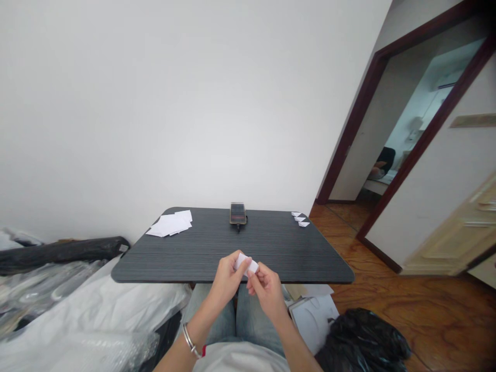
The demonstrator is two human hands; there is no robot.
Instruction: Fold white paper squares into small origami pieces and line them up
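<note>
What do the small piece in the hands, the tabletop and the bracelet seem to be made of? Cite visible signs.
Small piece: probably paper, matte white, with straight, crisp edges.
Tabletop: perhaps wood-effect laminate, dark, low-sheen, with fine grain-like lines.
Bracelet: likely polished metal, silvery with bright glints.

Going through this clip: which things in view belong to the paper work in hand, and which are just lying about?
In the work:
folded paper between left hand and right hand
probably the paper sheets and small paper pieces

Apparently lying about:
phone-like device
black plastic bag
black roll
</note>
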